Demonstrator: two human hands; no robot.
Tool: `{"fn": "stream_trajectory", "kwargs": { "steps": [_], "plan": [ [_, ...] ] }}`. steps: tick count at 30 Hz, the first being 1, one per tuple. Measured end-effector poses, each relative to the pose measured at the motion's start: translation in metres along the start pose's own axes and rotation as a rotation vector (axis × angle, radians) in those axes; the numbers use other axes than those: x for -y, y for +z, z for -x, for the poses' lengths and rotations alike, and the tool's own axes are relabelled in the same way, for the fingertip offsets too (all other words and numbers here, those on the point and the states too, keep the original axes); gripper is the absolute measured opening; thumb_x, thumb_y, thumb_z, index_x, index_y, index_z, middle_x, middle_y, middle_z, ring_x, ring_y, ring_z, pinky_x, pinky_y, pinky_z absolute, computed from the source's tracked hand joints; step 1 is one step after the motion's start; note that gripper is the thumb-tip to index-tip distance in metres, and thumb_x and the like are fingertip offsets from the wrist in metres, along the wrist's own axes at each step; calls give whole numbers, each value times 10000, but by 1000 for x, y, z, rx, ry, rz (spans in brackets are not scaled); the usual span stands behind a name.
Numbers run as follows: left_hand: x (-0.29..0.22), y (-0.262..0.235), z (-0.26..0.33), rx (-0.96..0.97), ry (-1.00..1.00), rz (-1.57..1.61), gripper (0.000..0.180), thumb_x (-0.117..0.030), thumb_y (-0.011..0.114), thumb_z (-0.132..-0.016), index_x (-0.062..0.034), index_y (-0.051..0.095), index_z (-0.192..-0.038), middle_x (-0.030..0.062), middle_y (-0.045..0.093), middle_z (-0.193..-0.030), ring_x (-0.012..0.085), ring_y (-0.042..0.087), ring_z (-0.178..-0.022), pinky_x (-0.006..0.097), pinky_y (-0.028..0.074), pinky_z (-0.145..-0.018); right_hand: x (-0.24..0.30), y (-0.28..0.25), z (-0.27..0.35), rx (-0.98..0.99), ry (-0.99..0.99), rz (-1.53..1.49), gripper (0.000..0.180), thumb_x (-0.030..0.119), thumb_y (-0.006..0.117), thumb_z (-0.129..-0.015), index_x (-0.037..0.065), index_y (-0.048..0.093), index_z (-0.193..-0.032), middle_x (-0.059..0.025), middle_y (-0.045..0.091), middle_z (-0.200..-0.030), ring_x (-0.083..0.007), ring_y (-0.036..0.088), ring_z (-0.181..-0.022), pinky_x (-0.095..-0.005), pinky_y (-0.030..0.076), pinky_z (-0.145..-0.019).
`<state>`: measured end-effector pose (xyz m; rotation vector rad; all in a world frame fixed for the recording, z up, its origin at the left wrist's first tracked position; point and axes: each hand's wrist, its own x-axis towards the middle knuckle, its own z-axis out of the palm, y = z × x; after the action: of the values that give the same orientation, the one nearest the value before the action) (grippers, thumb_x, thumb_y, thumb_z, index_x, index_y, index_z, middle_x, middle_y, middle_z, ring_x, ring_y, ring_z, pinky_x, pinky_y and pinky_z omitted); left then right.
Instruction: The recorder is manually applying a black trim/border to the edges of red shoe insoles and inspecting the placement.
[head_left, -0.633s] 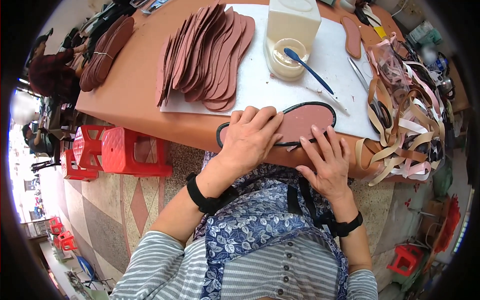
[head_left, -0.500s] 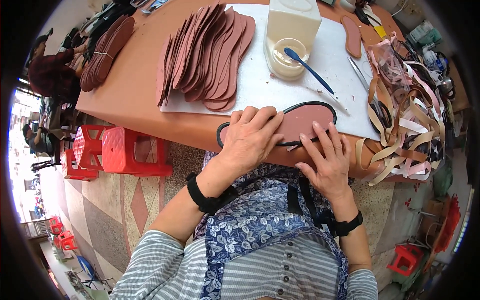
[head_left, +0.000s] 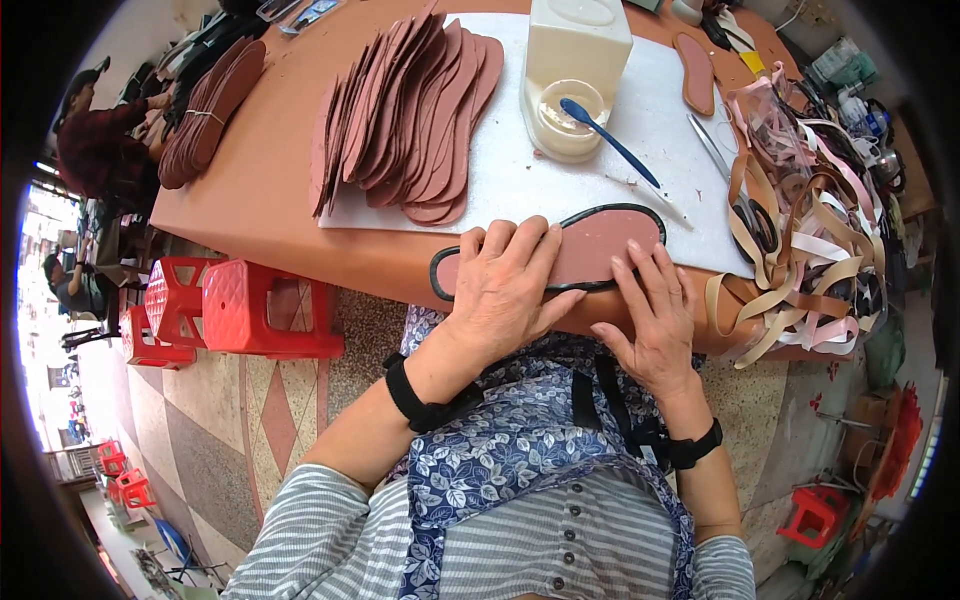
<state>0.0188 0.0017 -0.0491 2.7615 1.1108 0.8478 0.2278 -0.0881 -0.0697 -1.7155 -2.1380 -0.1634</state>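
Note:
A pinkish-brown insole [head_left: 598,245] edged with black binding lies at the table's near edge. Across its narrow middle rests my left hand [head_left: 508,283], fingers extended over the surface and thumb along the near rim. My right hand [head_left: 652,318] lies with straight fingers on the wider right end, its thumb held apart. Part of the insole is covered by the left hand. Beyond it stands a cream glue container [head_left: 570,100] with a blue brush [head_left: 615,145] laid in its round opening. A big stack of unbound insoles [head_left: 405,125] sits to the left.
Scissors [head_left: 755,225] and a heap of beige, white and pink strips [head_left: 815,265] lie at the right. A bound insole [head_left: 695,72] is at the far right, a tied bundle [head_left: 212,112] far left. Red stools [head_left: 255,305] stand left. Another person [head_left: 105,130] sits beyond.
My left thumb has spread toward me along the insole's near edge. Both hands stay on the insole, and the view has shifted slightly.

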Motion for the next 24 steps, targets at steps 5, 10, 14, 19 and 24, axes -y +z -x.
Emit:
{"fn": "stream_trajectory", "kwargs": {
  "steps": [5,10,14,19,24],
  "plan": [
    [-1,-1,-1,59,-37,13,646,-440,748,-765,-22,608,-1237,96,555,-1191,271,497,-1024,409,373,-884,-7,0,20,-34,29,-5,641,559,557,-913,106,570,-1365,-90,468,-1481,-302,366,-1406,-459,225,-1130],
    [-1,-2,-1,59,-38,28,646,-434,748,-767,-17,607,-1239,100,559,-1182,275,500,-1020,411,373,-887,-5,-2,24,-43,-14,48,592,565,543,-918,145,609,-1330,-83,471,-1479,-295,359,-1412,-455,240,-1121],
    [0,-2,-1,61,-36,33,648,-437,742,-773,-11,607,-1242,102,560,-1178,278,502,-1018,412,373,-889,-1,1,21,-21,-24,17,585,570,545,-914,163,612,-1329,-80,464,-1487,-289,358,-1412,-456,237,-1126],
    [0,-2,0,62,-35,28,646,-441,738,-779,-9,608,-1241,101,560,-1178,275,502,-1014,411,375,-885,-2,2,24,-47,7,-36,555,553,558,-914,178,621,-1319,-95,473,-1476,-286,361,-1411,-461,239,-1126],
    [0,-2,0,68,-39,20,647,-442,740,-778,-12,609,-1243,99,560,-1178,275,503,-1010,410,376,-882,-4,4,28,-43,-44,-9,536,546,559,-917,183,636,-1304,-98,484,-1465,-293,364,-1409,-461,236,-1128]
  ]
}}
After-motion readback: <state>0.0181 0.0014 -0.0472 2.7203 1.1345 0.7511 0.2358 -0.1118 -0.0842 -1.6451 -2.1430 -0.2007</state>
